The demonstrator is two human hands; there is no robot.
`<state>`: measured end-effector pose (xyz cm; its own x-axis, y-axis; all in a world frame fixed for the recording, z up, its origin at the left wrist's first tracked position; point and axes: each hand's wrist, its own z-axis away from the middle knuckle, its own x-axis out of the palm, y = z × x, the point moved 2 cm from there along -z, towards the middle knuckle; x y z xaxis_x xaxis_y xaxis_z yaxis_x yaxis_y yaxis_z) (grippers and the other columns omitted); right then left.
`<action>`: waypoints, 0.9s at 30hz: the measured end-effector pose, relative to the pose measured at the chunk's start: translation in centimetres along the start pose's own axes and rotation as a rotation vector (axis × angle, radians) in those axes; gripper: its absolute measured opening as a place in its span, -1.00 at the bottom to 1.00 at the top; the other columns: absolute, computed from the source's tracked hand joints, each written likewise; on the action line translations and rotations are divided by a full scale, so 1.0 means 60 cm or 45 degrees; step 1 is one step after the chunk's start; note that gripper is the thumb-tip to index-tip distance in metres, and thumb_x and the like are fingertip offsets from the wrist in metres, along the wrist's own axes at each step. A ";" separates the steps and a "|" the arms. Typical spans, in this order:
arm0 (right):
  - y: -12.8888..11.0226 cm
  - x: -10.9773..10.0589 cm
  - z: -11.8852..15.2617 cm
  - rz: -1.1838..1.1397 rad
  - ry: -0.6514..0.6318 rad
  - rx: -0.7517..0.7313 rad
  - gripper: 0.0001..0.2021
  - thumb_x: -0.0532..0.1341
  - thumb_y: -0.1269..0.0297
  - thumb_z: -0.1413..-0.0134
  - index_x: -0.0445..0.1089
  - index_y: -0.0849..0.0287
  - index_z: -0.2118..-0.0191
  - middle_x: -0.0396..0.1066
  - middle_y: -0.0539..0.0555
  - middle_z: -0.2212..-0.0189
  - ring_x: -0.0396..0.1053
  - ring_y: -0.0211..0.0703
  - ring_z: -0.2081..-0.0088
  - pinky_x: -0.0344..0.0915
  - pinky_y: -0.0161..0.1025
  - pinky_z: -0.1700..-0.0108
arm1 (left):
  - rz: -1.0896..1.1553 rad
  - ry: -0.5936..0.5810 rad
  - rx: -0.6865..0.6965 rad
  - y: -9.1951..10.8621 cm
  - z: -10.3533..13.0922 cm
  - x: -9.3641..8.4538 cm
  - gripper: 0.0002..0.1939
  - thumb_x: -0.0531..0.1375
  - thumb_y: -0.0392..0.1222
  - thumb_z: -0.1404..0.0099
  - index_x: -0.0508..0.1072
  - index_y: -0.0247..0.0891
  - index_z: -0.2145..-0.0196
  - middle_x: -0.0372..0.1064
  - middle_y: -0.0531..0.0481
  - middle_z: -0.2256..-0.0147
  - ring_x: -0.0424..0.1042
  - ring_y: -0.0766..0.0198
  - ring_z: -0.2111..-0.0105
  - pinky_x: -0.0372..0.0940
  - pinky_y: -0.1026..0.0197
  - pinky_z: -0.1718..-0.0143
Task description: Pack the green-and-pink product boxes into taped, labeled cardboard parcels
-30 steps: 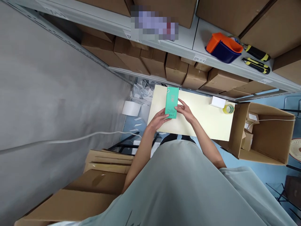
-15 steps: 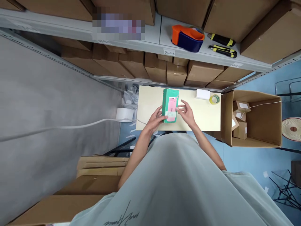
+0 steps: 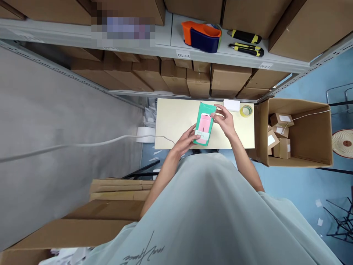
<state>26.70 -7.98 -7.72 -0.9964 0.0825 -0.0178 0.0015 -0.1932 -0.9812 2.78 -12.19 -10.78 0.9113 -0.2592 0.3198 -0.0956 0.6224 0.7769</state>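
A green product box (image 3: 203,125) with a picture of a pink device on its front is held above the cream table (image 3: 173,114). My left hand (image 3: 186,140) grips its lower left side, the thumb on the front face. At the upper right edge, my right hand (image 3: 224,119) has its fingers closed on the box, thumb in front and fingertips behind. The box leans slightly to the right. A small white box (image 3: 231,105) and a roll of yellowish tape (image 3: 246,110) lie on the table to the right of my right hand.
An open carton (image 3: 309,147) with several small boxes stands right of the table. Above runs a shelf (image 3: 157,48) with cartons, an orange-and-blue tape dispenser (image 3: 204,38) and utility knives (image 3: 246,49). A white roll (image 3: 146,134) and a cable (image 3: 110,142) are at left.
The green box has turned from showing its left side to facing me more and leaning right. My right hand has moved up to its upper edge and taken hold. The view has shifted slightly.
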 end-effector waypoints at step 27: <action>0.022 -0.042 0.007 0.118 0.005 -0.050 -0.23 0.48 -0.36 -0.17 0.47 -0.07 -0.36 0.66 0.14 -0.08 0.64 0.12 -0.04 0.67 0.04 -0.09 | -0.134 0.011 0.170 -0.006 0.018 0.050 -0.12 0.60 0.18 -0.15 0.47 -0.10 -0.33 0.50 -0.23 -0.34 0.52 -0.17 -0.31 0.49 -0.11 -0.29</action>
<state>29.19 -8.83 -8.91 -0.9916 0.0697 -0.1091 0.0967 -0.1617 -0.9821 5.11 -13.99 -9.49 0.9226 -0.3111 0.2282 -0.0510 0.4880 0.8714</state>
